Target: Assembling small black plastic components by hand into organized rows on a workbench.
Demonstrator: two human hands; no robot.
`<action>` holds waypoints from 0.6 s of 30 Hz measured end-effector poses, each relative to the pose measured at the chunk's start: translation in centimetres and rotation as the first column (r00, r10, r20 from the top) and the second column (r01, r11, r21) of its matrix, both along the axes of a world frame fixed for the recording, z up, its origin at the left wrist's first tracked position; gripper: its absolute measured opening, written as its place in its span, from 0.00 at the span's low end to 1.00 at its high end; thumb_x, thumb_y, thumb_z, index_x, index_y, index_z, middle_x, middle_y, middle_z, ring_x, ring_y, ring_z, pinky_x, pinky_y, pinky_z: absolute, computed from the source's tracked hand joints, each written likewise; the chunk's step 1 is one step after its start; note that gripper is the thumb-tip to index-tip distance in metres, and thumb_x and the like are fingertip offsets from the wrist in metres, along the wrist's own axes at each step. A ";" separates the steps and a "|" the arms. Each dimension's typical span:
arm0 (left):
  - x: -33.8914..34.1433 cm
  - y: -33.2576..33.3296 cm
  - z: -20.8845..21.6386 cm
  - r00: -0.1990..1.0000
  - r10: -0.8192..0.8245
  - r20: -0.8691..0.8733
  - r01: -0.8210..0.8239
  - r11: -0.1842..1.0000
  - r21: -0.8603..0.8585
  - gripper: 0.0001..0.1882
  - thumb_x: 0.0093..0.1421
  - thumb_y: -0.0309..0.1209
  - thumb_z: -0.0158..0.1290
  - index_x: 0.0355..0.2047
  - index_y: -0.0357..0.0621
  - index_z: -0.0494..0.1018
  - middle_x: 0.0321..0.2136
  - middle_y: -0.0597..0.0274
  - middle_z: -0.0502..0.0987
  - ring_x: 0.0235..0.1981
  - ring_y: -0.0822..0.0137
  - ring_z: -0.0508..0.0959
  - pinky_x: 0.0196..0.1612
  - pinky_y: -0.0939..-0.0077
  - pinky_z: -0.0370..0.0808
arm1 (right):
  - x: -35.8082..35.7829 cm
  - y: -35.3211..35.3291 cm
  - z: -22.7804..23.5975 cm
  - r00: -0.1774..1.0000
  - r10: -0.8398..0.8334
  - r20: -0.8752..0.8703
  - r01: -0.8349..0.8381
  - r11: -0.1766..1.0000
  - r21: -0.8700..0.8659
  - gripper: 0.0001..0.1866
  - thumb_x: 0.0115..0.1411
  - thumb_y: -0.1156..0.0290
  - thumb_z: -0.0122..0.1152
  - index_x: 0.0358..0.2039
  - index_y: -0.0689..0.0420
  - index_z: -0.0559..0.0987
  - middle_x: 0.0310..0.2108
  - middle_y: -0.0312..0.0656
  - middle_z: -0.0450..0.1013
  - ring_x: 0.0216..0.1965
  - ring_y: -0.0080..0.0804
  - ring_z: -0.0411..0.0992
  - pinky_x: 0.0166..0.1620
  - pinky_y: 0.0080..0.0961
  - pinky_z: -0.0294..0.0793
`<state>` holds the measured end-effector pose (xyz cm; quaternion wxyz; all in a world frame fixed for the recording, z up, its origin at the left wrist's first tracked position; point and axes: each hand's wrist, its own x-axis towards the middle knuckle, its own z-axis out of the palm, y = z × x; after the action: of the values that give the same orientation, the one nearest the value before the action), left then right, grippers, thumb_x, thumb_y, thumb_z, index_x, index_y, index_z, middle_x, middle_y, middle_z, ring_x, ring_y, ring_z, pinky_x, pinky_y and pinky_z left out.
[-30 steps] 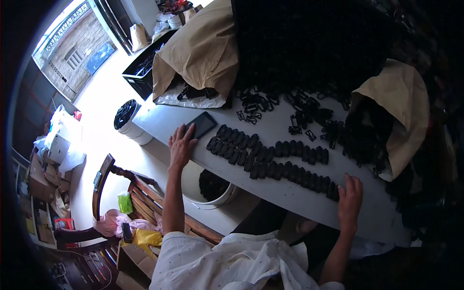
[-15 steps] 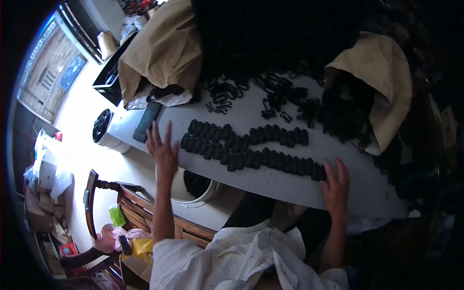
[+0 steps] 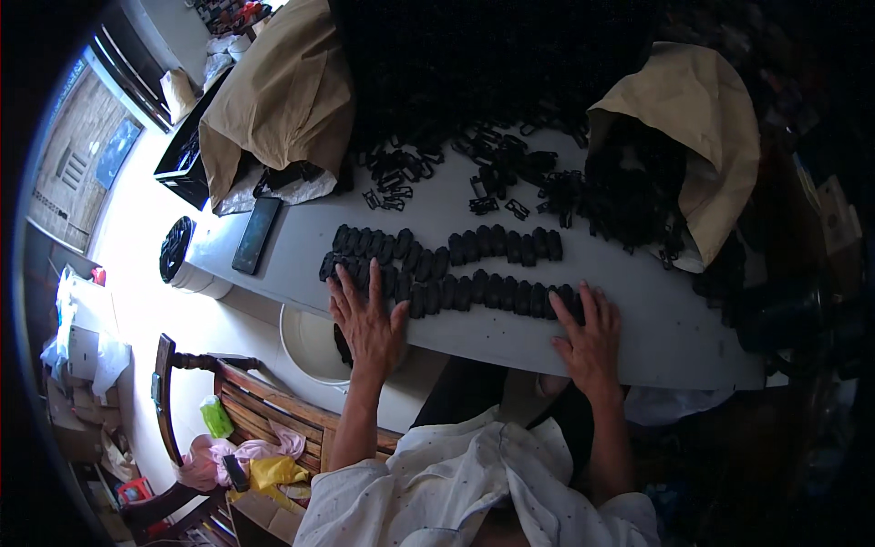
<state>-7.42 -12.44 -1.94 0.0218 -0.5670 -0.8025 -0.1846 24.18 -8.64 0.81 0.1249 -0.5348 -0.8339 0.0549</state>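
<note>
Two uneven rows of small black oval plastic pieces lie side by side along the front of a pale grey table [image 3: 652, 333]. My left hand [image 3: 369, 328] is open over the left end of the near row [image 3: 460, 294], its spread fingertips on or just above the pieces. At that row's right end, my right hand [image 3: 592, 351] is also open, with fingers apart at the last pieces. The far row [image 3: 492, 243] lies just beyond, with neither hand on it. Whether my fingers press on the pieces cannot be made out.
Loose black frame-shaped plastic parts [image 3: 501, 164] are scattered behind the rows. Brown paper sacks stand at the left [image 3: 283, 100] and right [image 3: 715, 137], the right one spilling black parts. A phone [image 3: 258, 235] lies at the table's left. Below are a white bucket [image 3: 305, 346] and a wooden bench [image 3: 292, 406].
My left hand has moved right, from beside the phone onto the near row's left end. My right hand has shifted slightly left over its right end. The whole view has shifted a little.
</note>
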 end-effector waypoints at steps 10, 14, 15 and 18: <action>-2.1 0.6 -0.3 0.997 0.063 -0.037 -0.064 0.998 -0.024 0.34 0.61 0.55 0.42 0.66 0.63 0.51 0.66 0.41 0.41 0.67 0.40 0.41 0.64 0.47 0.41 | -2.8 -0.2 0.2 1.000 0.014 0.010 -0.014 1.000 -0.027 0.38 0.51 0.59 0.63 0.63 0.38 0.60 0.65 0.50 0.49 0.63 0.58 0.49 0.63 0.55 0.45; -3.2 0.7 -0.4 0.996 0.085 -0.011 -0.086 0.996 -0.030 0.34 0.60 0.51 0.45 0.66 0.64 0.52 0.66 0.42 0.41 0.67 0.41 0.40 0.65 0.48 0.41 | -3.7 -0.2 -0.1 0.999 0.039 -0.007 -0.039 0.999 -0.017 0.39 0.52 0.59 0.63 0.64 0.38 0.60 0.65 0.51 0.48 0.63 0.59 0.48 0.62 0.57 0.45; -3.4 0.8 -0.3 0.996 0.086 -0.012 -0.086 0.996 -0.029 0.34 0.60 0.51 0.45 0.66 0.64 0.52 0.66 0.42 0.41 0.67 0.41 0.40 0.65 0.48 0.41 | -3.9 -0.2 -0.1 0.999 0.039 -0.008 -0.039 0.999 -0.016 0.39 0.52 0.59 0.63 0.64 0.38 0.60 0.65 0.51 0.48 0.63 0.59 0.48 0.62 0.57 0.45; -3.7 1.0 -0.2 0.996 0.094 0.006 -0.094 0.995 -0.036 0.34 0.60 0.49 0.47 0.66 0.63 0.52 0.66 0.42 0.41 0.67 0.41 0.40 0.65 0.48 0.40 | -4.3 -0.2 -0.1 1.000 0.031 0.001 -0.031 0.999 -0.030 0.39 0.52 0.58 0.63 0.64 0.37 0.59 0.65 0.51 0.48 0.63 0.59 0.48 0.62 0.57 0.45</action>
<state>-11.08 -11.44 -2.16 0.0175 -0.5283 -0.8314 -0.1711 19.87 -8.83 0.71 0.1154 -0.5238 -0.8411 0.0691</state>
